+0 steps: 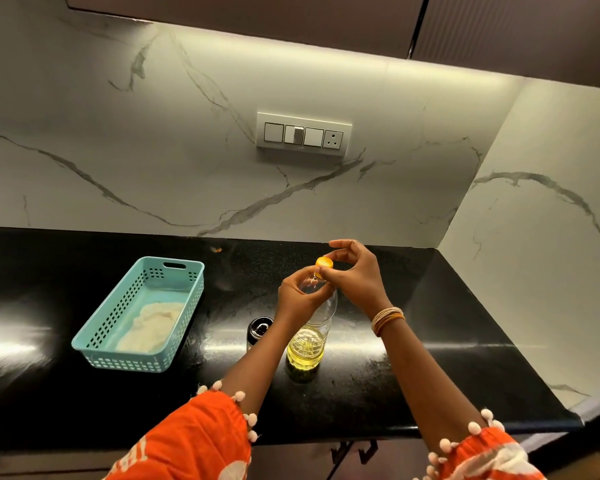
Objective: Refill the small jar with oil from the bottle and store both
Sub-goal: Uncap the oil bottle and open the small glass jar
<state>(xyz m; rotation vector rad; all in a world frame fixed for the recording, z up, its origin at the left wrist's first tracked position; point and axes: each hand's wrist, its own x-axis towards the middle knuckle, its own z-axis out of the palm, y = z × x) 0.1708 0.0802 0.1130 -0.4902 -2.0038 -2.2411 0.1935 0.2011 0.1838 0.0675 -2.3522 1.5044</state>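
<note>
Black polished countertop (pixel 430 341) against a marble backsplash, switch panel (pixel 303 135) on the far wall. Oil bottle (pixel 309 337) stands upright mid-counter, roughly a third full of yellow oil. Small jar (pixel 258 332) sits just left of the bottle, partly hidden behind the left forearm, dark lid apparently on. Teal basket (pixel 137 315) further left holds a pale cloth, nothing else in it.

Progress: early, judging by the layout. Bottle is at the cap stage, no pouring visible, jar looks unopened, neither item stored. Left: open the jar, pour, recap both, put away.

Left hand (pixel 300 296) is wrapped around the bottle neck, steadying it. Right hand (pixel 355 271) pinches the yellow cap (pixel 324 263) with thumb and fingertips, other fingers spread loose. Cap sits at the bottle mouth; can't tell whether it's threaded or already free.
</note>
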